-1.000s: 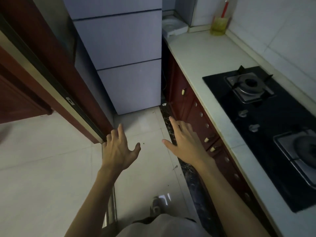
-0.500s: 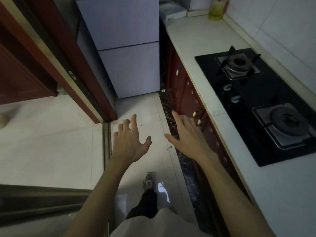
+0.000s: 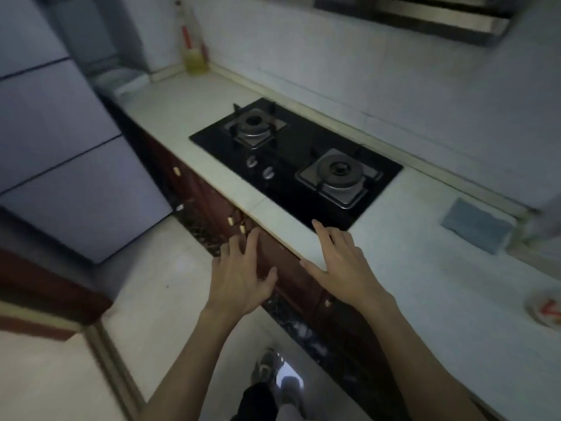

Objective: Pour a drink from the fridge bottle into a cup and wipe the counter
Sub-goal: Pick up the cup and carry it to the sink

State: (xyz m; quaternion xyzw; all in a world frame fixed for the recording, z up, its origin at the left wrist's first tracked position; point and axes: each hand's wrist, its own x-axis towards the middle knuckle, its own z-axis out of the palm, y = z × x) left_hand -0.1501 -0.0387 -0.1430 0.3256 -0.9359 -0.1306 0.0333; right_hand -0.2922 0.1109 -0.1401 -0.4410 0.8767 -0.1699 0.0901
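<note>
The drink bottle is not in view; by the task it is inside the fridge (image 3: 69, 177), which stands at the left end of the counter (image 3: 440, 299) with its doors closed. No cup shows either. The cloth (image 3: 476, 229) for the wipe lies flat on the counter at the right, well apart from both hands.

The left hand (image 3: 243, 278) hangs in front of the cabinet doors (image 3: 291, 284) below the counter edge, fingers spread and straight, holding nothing. The right hand (image 3: 346, 265) is over the front strip of the counter just beside the near corner of the stove (image 3: 291, 159), fingers also spread, empty; whether it touches the surface I cannot tell.

The step in hand looks to be fetching the bottle, so nothing of the pour or the wipe is done yet. To do it well, turn left toward the fridge and pull the door with one hand, leaving the other free for the bottle. The door fronts look flat with no handle showing, so the pull probably comes from a door edge. A yellow bottle (image 3: 194, 53) in the back corner is likely not the drink. The view is blurred, so small details are uncertain.
</note>
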